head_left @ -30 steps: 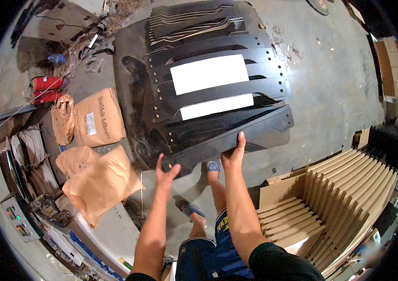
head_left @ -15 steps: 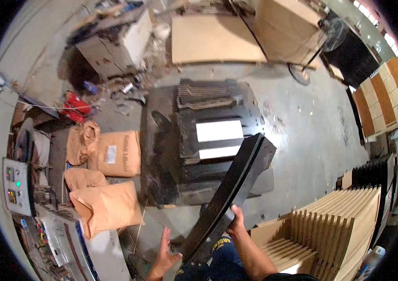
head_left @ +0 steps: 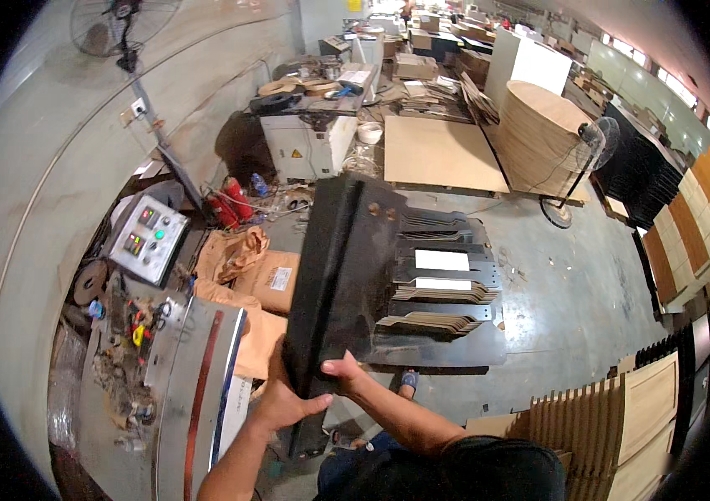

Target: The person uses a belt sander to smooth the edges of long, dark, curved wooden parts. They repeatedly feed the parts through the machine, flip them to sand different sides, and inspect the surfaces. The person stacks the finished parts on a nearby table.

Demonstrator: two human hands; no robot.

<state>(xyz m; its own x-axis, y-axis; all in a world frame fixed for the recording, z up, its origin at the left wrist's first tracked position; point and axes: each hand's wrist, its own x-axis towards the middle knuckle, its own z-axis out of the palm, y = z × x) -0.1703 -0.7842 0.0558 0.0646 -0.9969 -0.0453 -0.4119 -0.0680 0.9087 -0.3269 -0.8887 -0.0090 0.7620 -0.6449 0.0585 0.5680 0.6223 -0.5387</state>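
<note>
A long black panel [head_left: 334, 275] with holes near its top stands lifted on end in front of me. My left hand [head_left: 281, 401] grips its lower left edge and my right hand [head_left: 345, 373] grips its lower right edge. Behind it on the floor lies a stack of black slotted panels [head_left: 447, 292] with two white rectangles on top.
A curved metal machine surface [head_left: 192, 376] and a control box with coloured buttons [head_left: 148, 238] are at my left. Brown paper sacks [head_left: 246, 267] lie on the floor. Rows of upright wooden boards [head_left: 622, 409] stand at right. A standing fan [head_left: 584, 159] and plywood sheets [head_left: 438, 154] are farther back.
The black panel has swung from lying flat on the stack to standing upright in my hands. My view has tilted up toward the workshop.
</note>
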